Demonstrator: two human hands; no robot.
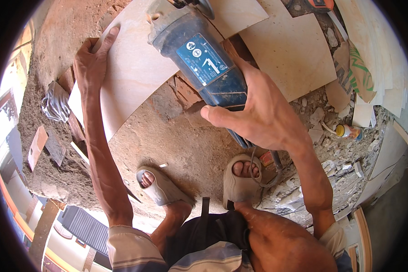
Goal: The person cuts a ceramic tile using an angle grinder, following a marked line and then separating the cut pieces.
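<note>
My right hand (265, 106) is closed round the rear body of a dusty blue angle grinder (201, 61), thumb on the near side and fingers hidden behind it. The grinder's grey gear head points away from me, and its disc is only partly in view at the top edge. A cream tile (136, 59) lies to the left of the grinder and partly under it. My left hand (94, 61) grips that tile's left edge, thumb on top and the other fingers mostly hidden. The grinder's power cord (276, 167) loops down beside my right foot.
More cream tile pieces (290, 59) lie at the far right, with brick underneath. Rubble (303, 190), a small yellow-capped bottle (344, 131) and torn cardboard (360, 75) cover the right side. A crumpled grey bag (55, 102) lies left. My sandalled feet (165, 186) stand close by.
</note>
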